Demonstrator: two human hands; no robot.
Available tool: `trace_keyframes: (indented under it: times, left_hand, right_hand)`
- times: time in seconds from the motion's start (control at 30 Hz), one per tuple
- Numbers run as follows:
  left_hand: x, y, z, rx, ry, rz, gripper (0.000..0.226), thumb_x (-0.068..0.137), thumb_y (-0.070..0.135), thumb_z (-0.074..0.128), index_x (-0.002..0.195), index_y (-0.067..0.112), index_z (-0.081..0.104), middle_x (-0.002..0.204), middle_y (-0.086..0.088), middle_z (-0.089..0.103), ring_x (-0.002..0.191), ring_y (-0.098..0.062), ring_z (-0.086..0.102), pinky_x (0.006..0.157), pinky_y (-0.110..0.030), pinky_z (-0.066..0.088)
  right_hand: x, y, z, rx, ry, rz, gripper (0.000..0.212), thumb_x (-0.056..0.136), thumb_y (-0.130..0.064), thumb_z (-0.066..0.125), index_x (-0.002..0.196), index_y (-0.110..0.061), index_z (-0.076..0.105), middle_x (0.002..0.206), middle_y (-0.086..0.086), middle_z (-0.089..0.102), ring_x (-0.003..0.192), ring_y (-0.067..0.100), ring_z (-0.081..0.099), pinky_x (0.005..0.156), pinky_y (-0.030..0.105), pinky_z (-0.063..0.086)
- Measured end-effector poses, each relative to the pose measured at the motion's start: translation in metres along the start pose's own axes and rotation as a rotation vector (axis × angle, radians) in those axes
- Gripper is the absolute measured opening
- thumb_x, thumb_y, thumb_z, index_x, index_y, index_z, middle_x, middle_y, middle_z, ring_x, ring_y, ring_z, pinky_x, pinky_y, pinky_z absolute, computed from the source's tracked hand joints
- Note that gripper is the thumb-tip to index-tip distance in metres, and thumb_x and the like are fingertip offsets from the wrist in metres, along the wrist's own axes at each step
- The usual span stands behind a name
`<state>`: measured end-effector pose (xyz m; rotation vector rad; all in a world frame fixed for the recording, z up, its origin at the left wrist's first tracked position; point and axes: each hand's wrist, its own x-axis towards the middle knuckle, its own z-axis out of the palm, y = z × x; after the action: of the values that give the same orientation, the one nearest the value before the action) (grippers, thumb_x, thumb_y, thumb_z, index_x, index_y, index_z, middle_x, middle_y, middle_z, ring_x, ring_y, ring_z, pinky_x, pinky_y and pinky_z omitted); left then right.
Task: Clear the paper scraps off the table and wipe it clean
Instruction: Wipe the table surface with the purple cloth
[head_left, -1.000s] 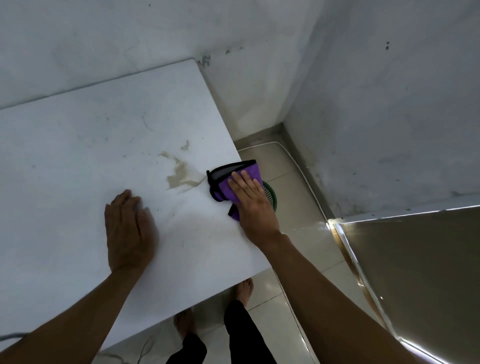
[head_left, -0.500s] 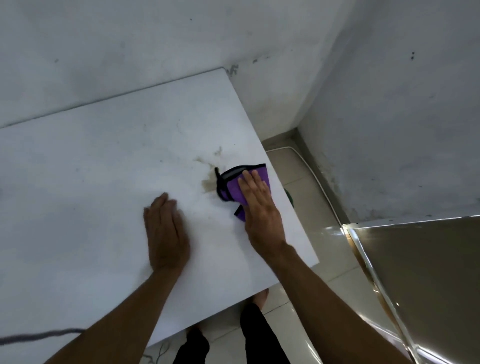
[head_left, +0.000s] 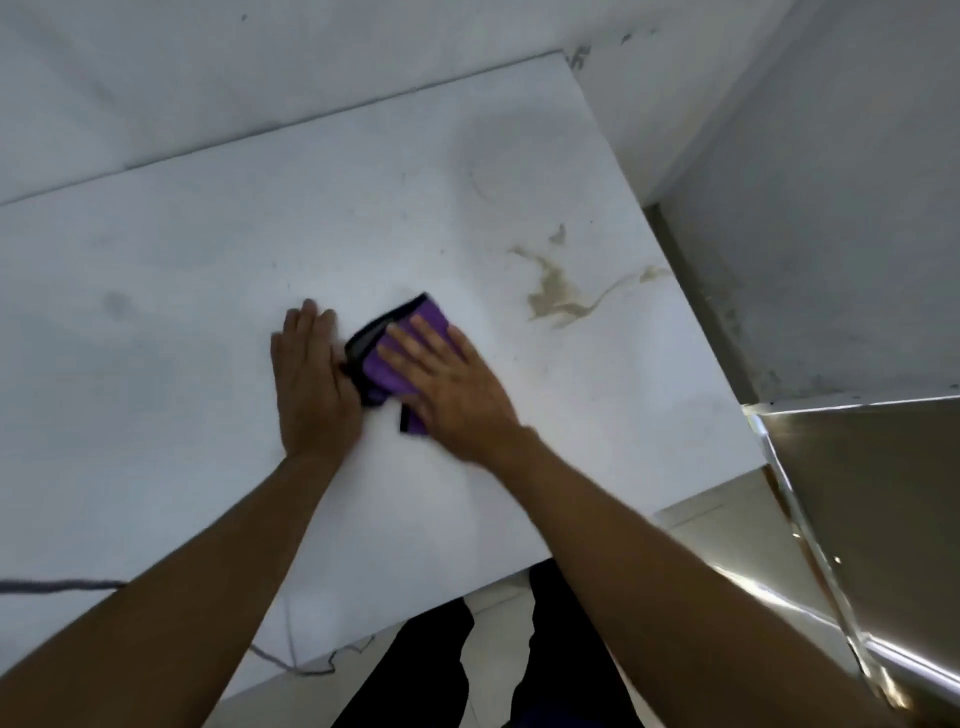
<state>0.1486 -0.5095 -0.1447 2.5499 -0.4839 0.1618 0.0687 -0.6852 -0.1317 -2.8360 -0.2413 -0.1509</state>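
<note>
On the white table (head_left: 208, 312), mid-surface, purple cloth (head_left: 387, 358) lies folded under the right hand (head_left: 457, 395), fingers flat and spread, pressing not gripping. Left hand (head_left: 311, 384) rests flat just beside, holding nothing. Cloth looks soft, light, likely to bunch; best pressed by palm at its centre.

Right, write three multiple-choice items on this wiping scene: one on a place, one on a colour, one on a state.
1. Where is the brown stain relative to the cloth?
A. to its right, farther from the person
B. under it
C. to its left

2. What colour is the cloth?
A. yellow
B. purple with black edging
C. white

3. How does the right hand meet the cloth?
A. pinching a corner
B. hovering above
C. pressing flat with straight fingers

Key: 1 A, the stain lies uncovered toward the table edge; 2 B, the colour shows beside the fingers; 3 C, the palm lies on it.
</note>
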Motion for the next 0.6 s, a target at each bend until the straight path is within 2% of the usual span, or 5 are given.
trace_keyframes:
  times: [0.1, 0.23, 0.3, 0.43, 0.6]
  left_hand:
    - [0.005, 0.010, 0.001, 0.079, -0.033, -0.049, 0.047, 0.106, 0.020, 0.029, 0.148, 0.003, 0.041, 0.161, -0.016, 0.031, 0.152, -0.029, 0.023, 0.126, -0.044, 0.010]
    - [0.005, 0.015, -0.003, 0.111, -0.067, -0.063, 0.047, 0.106, 0.020, 0.031, 0.150, 0.005, 0.038, 0.162, -0.014, 0.028, 0.153, -0.026, 0.019, 0.126, -0.045, 0.010]
    - [0.005, 0.017, -0.004, 0.117, -0.073, -0.075, 0.047, 0.105, 0.020, 0.030, 0.149, 0.005, 0.039, 0.162, -0.014, 0.029, 0.153, -0.026, 0.019, 0.125, -0.046, 0.011]
    - [0.007, 0.018, -0.005, 0.122, -0.075, -0.081, 0.048, 0.105, 0.021, 0.029, 0.147, 0.003, 0.041, 0.161, -0.015, 0.031, 0.152, -0.028, 0.021, 0.125, -0.047, 0.013]
    - [0.007, 0.017, -0.006, 0.136, -0.098, -0.081, 0.050, 0.105, 0.022, 0.026, 0.150, 0.004, 0.038, 0.162, -0.014, 0.028, 0.153, -0.026, 0.018, 0.126, -0.044, 0.010]
  right_hand:
    - [0.013, 0.038, -0.006, -0.017, 0.044, 0.108, 0.056, 0.096, -0.032, 0.041, 0.150, -0.016, 0.040, 0.158, 0.006, 0.034, 0.149, 0.027, 0.026, 0.122, 0.040, 0.014]
    - [-0.010, 0.076, -0.024, 0.117, 0.152, 0.462, 0.064, 0.088, -0.012, 0.056, 0.150, -0.009, 0.040, 0.158, 0.010, 0.033, 0.149, 0.028, 0.022, 0.123, 0.034, 0.004]
    - [-0.021, 0.072, -0.029, 0.143, 0.206, 0.536, 0.064, 0.086, -0.004, 0.058, 0.148, -0.004, 0.041, 0.156, 0.012, 0.036, 0.148, 0.029, 0.025, 0.124, 0.031, 0.004]
    - [0.017, 0.027, -0.022, 0.197, 0.225, 0.394, 0.057, 0.086, -0.008, 0.046, 0.142, 0.002, 0.048, 0.150, 0.017, 0.045, 0.141, 0.033, 0.039, 0.122, 0.042, 0.021]
    - [0.073, 0.027, -0.005, 0.099, 0.053, 0.244, 0.068, 0.088, -0.015, 0.059, 0.150, -0.003, 0.035, 0.159, 0.011, 0.031, 0.150, 0.029, 0.022, 0.124, 0.041, 0.010]
